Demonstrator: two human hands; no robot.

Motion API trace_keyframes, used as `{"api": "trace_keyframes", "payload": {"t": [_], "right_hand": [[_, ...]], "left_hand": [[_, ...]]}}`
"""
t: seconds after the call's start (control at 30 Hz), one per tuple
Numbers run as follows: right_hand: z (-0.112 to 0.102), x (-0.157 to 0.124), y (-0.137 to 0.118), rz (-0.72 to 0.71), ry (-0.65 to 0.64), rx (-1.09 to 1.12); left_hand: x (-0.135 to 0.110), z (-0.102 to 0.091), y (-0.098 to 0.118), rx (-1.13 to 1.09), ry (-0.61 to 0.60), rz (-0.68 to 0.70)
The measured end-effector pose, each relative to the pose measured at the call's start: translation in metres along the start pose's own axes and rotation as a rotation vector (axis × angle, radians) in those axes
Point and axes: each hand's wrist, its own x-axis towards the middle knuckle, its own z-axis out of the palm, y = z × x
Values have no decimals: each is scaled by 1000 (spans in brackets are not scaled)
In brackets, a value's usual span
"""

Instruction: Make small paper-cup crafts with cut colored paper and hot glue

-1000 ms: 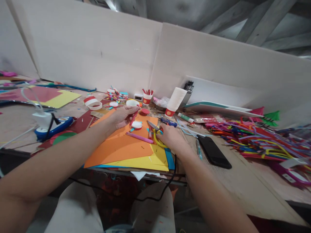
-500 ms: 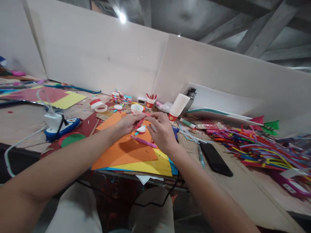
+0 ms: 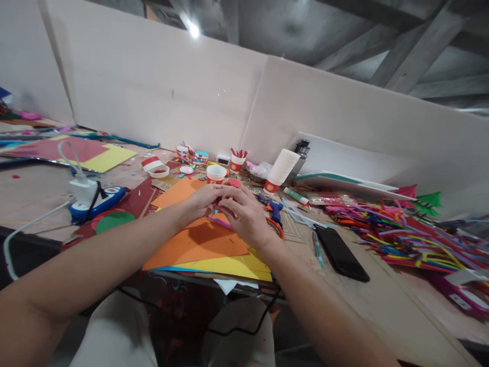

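Observation:
My left hand (image 3: pixel 208 201) and my right hand (image 3: pixel 244 213) meet above sheets of orange paper (image 3: pixel 202 243). Both have curled fingers, and the fingertips touch or nearly touch. Whatever lies between them is hidden by the fingers. Beneath the hands, part of a pink strip (image 3: pixel 219 221) rests on the orange paper, beside a small light-blue bit. A red disc (image 3: pixel 234 182) shows just beyond my fingers. Right behind my left hand stands a white and red paper cup (image 3: pixel 216 174). Yellow paper (image 3: pixel 229 265) sticks out under the orange sheets.
Stacked paper cups (image 3: pixel 281 171), a cup of red sticks (image 3: pixel 237 162) and a glue stick (image 3: pixel 295 195) stand or lie behind. To the right are a blue glue gun (image 3: pixel 275 210), a black phone (image 3: pixel 341 253) and many pipe cleaners (image 3: pixel 401 229). A blue power strip (image 3: pixel 98 204) is left.
My right hand has moved in against my left, its fingers closing together. A reddish strip seen at my left fingertips is now hidden. The paper cup and red disc show more fully.

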Motion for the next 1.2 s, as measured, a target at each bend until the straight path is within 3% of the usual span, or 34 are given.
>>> {"api": "trace_keyframes", "payload": {"t": [0.23,0.37,0.5,0.63,0.93,1.2], "right_hand": [[1,-1,-3,116,-12,144],[4,-3,-1,388,71,336],[4,-2,2,706,117,583],[0,0,5,874,174,699],[1,-1,13,1023,270,856],[-1,0,14,1092,274,919]], "left_hand": [[-8,6,3,-18,13,79],[-10,10,2,43,-2,179],[-12,10,1,196,65,286],[-15,12,3,360,103,339],[-22,18,8,451,95,342],[-18,16,3,336,49,269]]}}
